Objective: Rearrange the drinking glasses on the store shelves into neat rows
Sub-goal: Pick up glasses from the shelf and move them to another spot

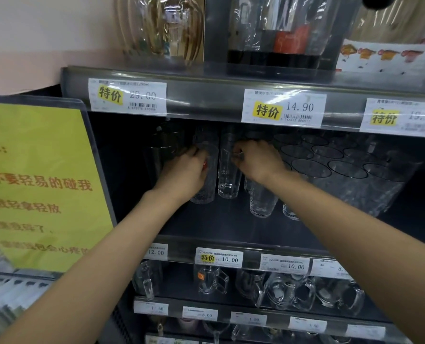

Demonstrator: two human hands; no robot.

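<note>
The shelving unit (231, 95) fills the view, dark grey, with several tiers fronted by clear price rails. To its left hangs a large yellow notice (37, 184) in a plastic sleeve, printed in red characters. The middle shelf (218, 224) carries the drinking glasses: a block of clear tumblers (330, 170) stands in rows at the right, rims up and close together, while the front left part of the shelf is bare. Both my arms reach into this tier. My left hand (184, 170) is wrapped around a tall clear glass (206, 175) standing upright left of centre, fingers curled round its far side. My right hand (258, 160) grips the upper part of a second tall glass (227, 175) just beside the first, the two glasses near each other but apart as far as I can tell. Dark bottles (161, 150) stand behind my left hand. The tier below holds handled glass mugs (305, 291). White price tags (283, 108) with yellow patches line the rails.
</note>
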